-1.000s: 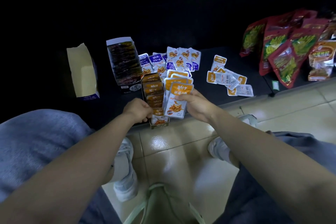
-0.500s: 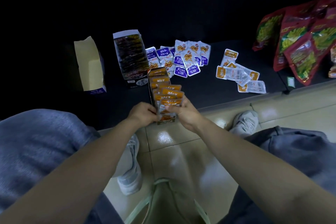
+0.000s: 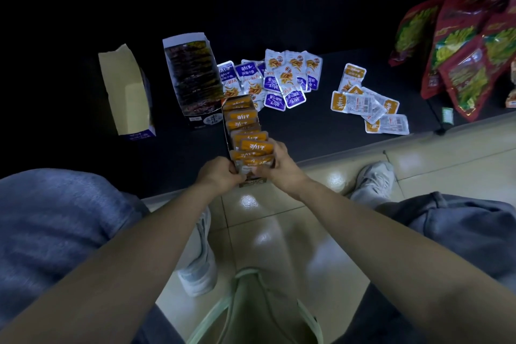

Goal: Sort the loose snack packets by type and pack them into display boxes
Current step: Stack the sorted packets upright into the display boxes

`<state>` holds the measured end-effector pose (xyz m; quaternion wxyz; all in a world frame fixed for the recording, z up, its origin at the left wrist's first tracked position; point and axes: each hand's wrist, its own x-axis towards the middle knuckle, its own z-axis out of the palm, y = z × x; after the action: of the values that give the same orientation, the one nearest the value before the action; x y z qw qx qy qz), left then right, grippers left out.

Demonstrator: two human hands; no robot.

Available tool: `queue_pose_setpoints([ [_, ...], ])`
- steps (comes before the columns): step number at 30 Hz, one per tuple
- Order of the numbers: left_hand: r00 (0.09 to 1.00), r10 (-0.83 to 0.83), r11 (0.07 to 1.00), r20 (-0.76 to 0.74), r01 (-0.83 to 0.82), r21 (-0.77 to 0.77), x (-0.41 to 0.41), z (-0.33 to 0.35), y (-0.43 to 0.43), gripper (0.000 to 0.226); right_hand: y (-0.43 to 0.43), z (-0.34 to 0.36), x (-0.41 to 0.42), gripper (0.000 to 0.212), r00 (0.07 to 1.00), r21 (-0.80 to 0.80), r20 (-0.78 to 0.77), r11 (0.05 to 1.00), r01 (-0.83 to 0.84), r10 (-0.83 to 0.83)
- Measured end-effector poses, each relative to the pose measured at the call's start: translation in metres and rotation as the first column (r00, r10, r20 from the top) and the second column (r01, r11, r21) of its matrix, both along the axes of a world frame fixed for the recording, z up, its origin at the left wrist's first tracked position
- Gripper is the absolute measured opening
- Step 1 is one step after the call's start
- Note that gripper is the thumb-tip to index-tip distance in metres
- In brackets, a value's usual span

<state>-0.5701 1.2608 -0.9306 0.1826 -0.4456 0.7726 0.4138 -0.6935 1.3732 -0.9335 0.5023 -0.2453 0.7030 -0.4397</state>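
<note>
Dark mat (image 3: 321, 134) bears purple packets (image 3: 282, 78) behind orange box (image 3: 252, 183) the left hand (image 3: 219, 174) grips; right hand (image 3: 282, 166) pinches orange packets (image 3: 252, 146).

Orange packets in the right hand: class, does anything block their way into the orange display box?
Nothing visible does. The right hand holds the orange packets at the open near end of the orange display box; the left hand grips that end's corner, beside the opening.

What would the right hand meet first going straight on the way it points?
The orange packets the right hand grips, at the near end of the display box; beyond them, probably the left hand.
</note>
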Motion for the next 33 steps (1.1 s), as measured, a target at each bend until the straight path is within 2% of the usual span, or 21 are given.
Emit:
queue_pose_setpoints([
  [3, 1.0, 0.019, 1.0, -0.018, -0.019, -0.021, 0.003, 0.0, 0.0, 0.025, 0.004, -0.002, 0.0, 0.066, 0.996, -0.041, -0.086, 0.999, 0.002, -0.005],
  [6, 1.0, -0.007, 0.998, -0.019, 0.006, -0.067, 0.004, 0.004, 0.001, 0.024, 0.007, -0.009, 0.002, 0.076, 0.985, -0.006, -0.175, 1.0, 0.011, -0.012],
  [9, 0.999, -0.051, 0.995, -0.02, 0.049, -0.088, 0.003, 0.01, 0.004, 0.014, 0.006, -0.013, 0.002, 0.089, 0.992, 0.076, -0.121, 0.997, -0.018, 0.027],
  [10, 0.996, -0.085, 0.993, -0.012, 0.084, -0.086, 0.002, 0.011, 0.005, 0.016, 0.005, -0.014, 0.002, 0.085, 0.994, 0.113, -0.093, 0.993, -0.045, 0.056],
  [11, 0.991, -0.137, 0.988, 0.008, 0.137, -0.078, 0.002, 0.01, 0.006, 0.028, 0.004, -0.011, 0.003, 0.074, 0.992, 0.146, -0.077, 0.985, -0.088, 0.1],
  [13, 0.974, -0.207, 0.977, 0.087, 0.211, -0.038, 0.0, 0.007, 0.01, 0.065, 0.001, -0.008, 0.002, 0.058, 0.975, 0.211, -0.111, 0.963, -0.168, 0.194],
  [15, 0.972, -0.207, 0.978, 0.112, 0.209, 0.0, -0.001, 0.004, 0.012, 0.08, 0.001, -0.004, 0.001, 0.059, 0.961, 0.239, -0.094, 0.943, -0.231, 0.259],
  [17, 0.981, -0.174, 0.985, 0.085, 0.172, 0.027, -0.002, 0.004, 0.013, 0.086, 0.003, 0.0, -0.002, 0.074, 0.953, 0.25, -0.048, 0.928, -0.277, 0.298],
  [19, 0.991, -0.118, 0.991, 0.057, 0.115, 0.066, -0.002, 0.007, 0.014, 0.092, 0.006, 0.003, -0.007, 0.091, 0.967, 0.251, 0.028, 0.935, -0.252, 0.253],
  [22, 0.999, -0.019, 0.993, -0.026, 0.022, 0.113, 0.001, 0.012, 0.014, 0.097, 0.007, 0.007, -0.009, 0.093, 0.983, 0.198, 0.174, 0.976, -0.094, 0.059],
  [24, 0.993, 0.013, 0.991, -0.115, 0.002, 0.131, 0.003, 0.014, 0.014, 0.101, 0.002, 0.009, -0.004, 0.088, 0.981, 0.195, 0.192, 0.978, -0.071, 0.033],
  [27, 0.97, 0.034, 0.992, -0.24, -0.003, 0.126, 0.004, 0.015, 0.015, 0.113, -0.011, 0.004, 0.005, 0.069, 0.984, 0.192, 0.172, 0.981, 0.013, -0.047],
  [30, 0.97, 0.02, 0.997, -0.242, -0.001, 0.077, 0.003, 0.013, 0.014, 0.106, -0.014, 0.0, 0.005, 0.05, 0.973, 0.173, 0.195, 0.981, 0.091, -0.125],
  [33, 0.969, -0.008, 0.993, -0.247, 0.036, 0.111, 0.0, 0.009, 0.013, 0.096, -0.01, 0.004, 0.0, 0.047, 0.968, 0.151, 0.219, 0.984, 0.093, -0.125],
])
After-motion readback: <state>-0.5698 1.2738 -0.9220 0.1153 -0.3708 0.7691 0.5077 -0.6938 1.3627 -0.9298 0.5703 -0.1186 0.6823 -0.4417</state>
